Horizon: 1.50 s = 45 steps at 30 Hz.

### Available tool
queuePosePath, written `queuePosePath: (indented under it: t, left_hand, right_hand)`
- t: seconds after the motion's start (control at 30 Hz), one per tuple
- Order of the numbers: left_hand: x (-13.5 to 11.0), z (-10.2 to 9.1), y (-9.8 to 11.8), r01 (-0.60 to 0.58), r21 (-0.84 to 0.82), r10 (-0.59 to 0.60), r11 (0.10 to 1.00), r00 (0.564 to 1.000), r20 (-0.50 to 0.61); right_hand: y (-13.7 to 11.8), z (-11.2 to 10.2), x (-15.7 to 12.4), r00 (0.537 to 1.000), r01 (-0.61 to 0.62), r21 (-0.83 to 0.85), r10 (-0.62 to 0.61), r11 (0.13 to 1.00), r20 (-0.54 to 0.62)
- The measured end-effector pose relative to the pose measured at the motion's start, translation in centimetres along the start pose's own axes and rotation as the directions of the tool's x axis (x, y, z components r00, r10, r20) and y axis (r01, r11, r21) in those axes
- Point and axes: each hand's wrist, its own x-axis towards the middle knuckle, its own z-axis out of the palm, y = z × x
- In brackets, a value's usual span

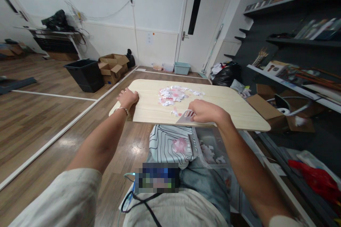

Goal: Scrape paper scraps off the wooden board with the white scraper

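A light wooden board (pixel 229 106) lies across my lap with a heap of small white and pink puzzle pieces (pixel 172 95) near its far middle. My left hand (pixel 128 98) is closed over the board's left edge and grips it. My right hand (pixel 204 111) is closed on a grey slotted scraper (pixel 185 117) that rests on the board's near edge, just short of a few loose pieces (pixel 175 112). Below the board, a clear plastic container (pixel 213 147) holds more pieces beside a patterned cloth (pixel 170 143).
A black bin (pixel 85 74) and open cardboard boxes (pixel 113 66) stand on the wooden floor at the left. Shelves (pixel 293 74) with clutter run along the right, with a black bag (pixel 226 74) and a box (pixel 266 108) below. A white door (pixel 202 21) is behind.
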Motion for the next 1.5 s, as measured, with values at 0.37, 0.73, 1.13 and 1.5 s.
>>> queuePosePath:
  t: [0.37, 0.73, 1.13, 1.5]
  left_hand:
    - [-0.1, -0.4, 0.2, 0.007, -0.011, -0.007, 1.0, 1.0, 0.017]
    - [-0.1, -0.4, 0.2, 0.009, -0.013, -0.009, 1.0, 1.0, 0.014]
    - [-0.3, -0.4, 0.3, 0.012, -0.005, -0.012, 1.0, 1.0, 0.004]
    - [-0.1, -0.4, 0.3, 0.007, -0.012, -0.007, 1.0, 1.0, 0.009]
  right_hand:
    - [4.0, 0.1, 0.3, 0.99, -0.119, 0.069, 0.124, 0.991, -0.07]
    - [4.5, -0.1, 1.6, 0.995, -0.077, 0.032, 0.079, 0.997, -0.059]
    - [4.9, 0.4, 1.0, 1.0, 0.013, 0.124, -0.011, 0.992, -0.015]
    - [5.3, 0.0, 2.0, 0.996, -0.032, 0.171, 0.045, 0.985, -0.072]
